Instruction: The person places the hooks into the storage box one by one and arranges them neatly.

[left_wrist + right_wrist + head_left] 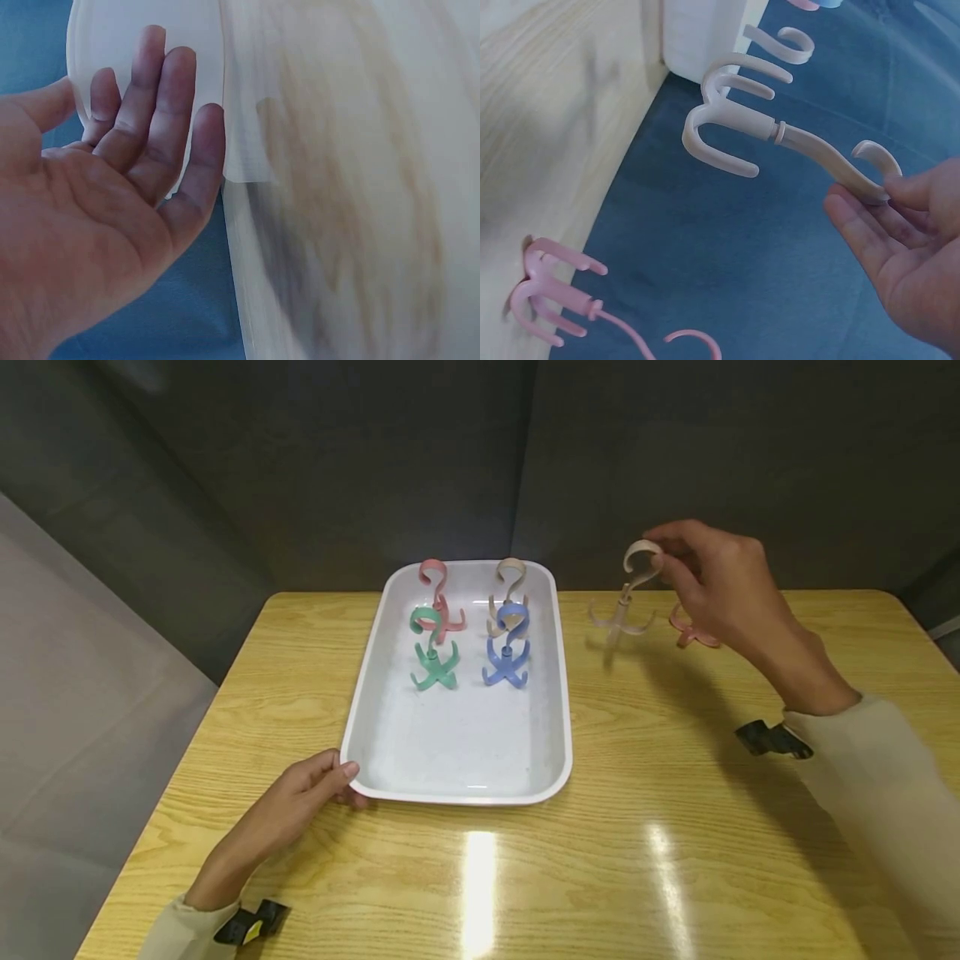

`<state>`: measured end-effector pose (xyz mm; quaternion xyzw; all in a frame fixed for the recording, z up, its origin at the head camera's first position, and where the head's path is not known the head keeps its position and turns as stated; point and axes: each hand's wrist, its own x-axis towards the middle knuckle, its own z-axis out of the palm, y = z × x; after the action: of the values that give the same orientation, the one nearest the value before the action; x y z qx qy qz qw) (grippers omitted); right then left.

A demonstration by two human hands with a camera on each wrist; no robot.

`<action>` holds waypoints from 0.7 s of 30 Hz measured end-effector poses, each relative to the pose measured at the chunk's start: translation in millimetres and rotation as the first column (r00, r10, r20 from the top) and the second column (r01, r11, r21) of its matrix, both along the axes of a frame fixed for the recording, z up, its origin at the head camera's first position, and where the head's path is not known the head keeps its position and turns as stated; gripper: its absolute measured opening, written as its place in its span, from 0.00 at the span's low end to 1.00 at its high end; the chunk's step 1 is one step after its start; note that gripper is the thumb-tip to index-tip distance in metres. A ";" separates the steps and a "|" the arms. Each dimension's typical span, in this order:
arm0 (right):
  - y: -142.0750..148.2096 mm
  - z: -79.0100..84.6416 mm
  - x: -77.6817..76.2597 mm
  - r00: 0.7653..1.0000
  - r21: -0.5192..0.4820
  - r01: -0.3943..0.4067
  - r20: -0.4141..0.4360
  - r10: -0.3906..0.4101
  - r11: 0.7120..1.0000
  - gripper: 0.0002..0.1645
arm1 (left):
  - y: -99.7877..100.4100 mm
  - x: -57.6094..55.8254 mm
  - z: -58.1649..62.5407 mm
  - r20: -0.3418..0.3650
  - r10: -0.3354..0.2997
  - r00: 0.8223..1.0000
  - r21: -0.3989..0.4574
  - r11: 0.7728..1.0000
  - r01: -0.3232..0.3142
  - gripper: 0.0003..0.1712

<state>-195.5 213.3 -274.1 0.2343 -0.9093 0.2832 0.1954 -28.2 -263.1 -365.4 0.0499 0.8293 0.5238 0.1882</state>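
Observation:
My right hand pinches a beige rotating hook hanger by its curved top, its prongs hanging over the table right of the white tray. A pink hook hanger stands on the table below that hand, its top hidden by the hand in the head view. My left hand holds the tray's near left corner, thumb on the rim and fingers outside and under it. Inside the tray stand a pink hanger and a beige one at the back, with a green one and a blue one before them.
The wooden table carries the tray near its back edge. A dark curtain hangs behind it, and pale grey cloth lies off to the left.

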 end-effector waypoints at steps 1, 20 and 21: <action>-1.2 1.6 0.7 1.000 -0.001 -0.003 -0.004 0.003 1.000 0.18 | 0.0 -0.1 0.0 0.000 -0.001 1.000 -0.001 1.000 0.001 0.22; -19.2 23.1 18.1 0.997 -0.030 -0.045 -0.059 0.043 0.999 0.17 | 0.3 0.0 0.0 -0.009 -0.006 1.000 -0.013 1.000 0.006 0.21; -20.3 24.3 19.2 0.997 -0.034 -0.047 -0.062 0.045 0.998 0.17 | 0.4 -0.1 0.2 -0.008 -0.004 1.000 -0.011 1.000 0.003 0.21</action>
<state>-176.3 192.9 -249.8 0.2604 -0.8920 0.2964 0.2206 -28.3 -262.7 -365.2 0.0523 0.8328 0.5186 0.1863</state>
